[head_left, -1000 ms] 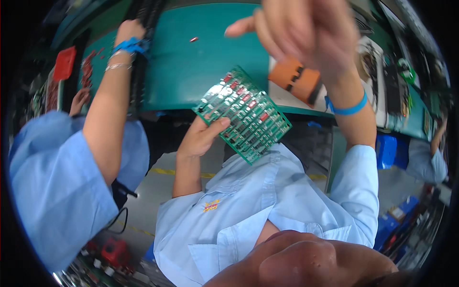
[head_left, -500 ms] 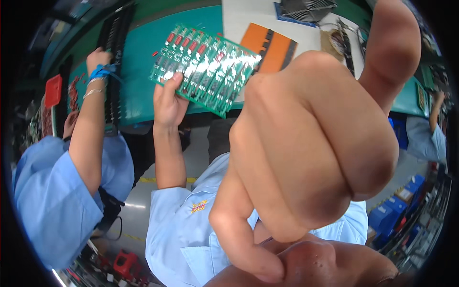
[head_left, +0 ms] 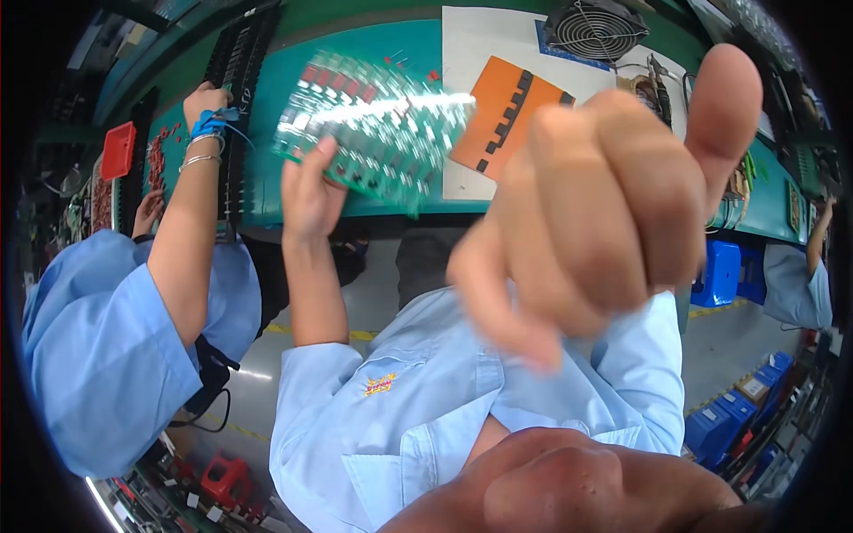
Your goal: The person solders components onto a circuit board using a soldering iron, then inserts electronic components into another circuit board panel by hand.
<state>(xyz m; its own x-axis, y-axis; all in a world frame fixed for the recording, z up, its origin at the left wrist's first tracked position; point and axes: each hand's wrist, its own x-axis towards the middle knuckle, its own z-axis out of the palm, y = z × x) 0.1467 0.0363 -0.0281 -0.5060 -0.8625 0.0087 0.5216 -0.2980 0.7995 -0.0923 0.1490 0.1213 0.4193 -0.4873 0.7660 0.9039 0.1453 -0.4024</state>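
Observation:
A green circuit board panel (head_left: 378,124) is held up at a tilt over the teal bench, blurred and glaring with light. Rows of red and dark components cover its face. My left hand (head_left: 313,191) grips its lower left corner, thumb on top. Close before the camera is my right hand (head_left: 604,204), smeared by motion. Its middle fingers are curled in while the outer digits stick out, and nothing shows in it. Behind it lies an orange sheet (head_left: 484,107) with a black notched strip, partly covered by the right hand.
A fan with a round grille (head_left: 595,34) stands on the white bench sheet (head_left: 458,191). Left of me, a co-worker's hand (head_left: 206,102) rests at a long black rack (head_left: 233,115), near a red tray (head_left: 117,151) and small red parts (head_left: 155,164). Blue stools (head_left: 718,275) stand at right.
My right hand has drawn back from the camera and looks smaller, uncovering more of the orange sheet and fan. My left hand still holds the circuit board panel, which is now blurred.

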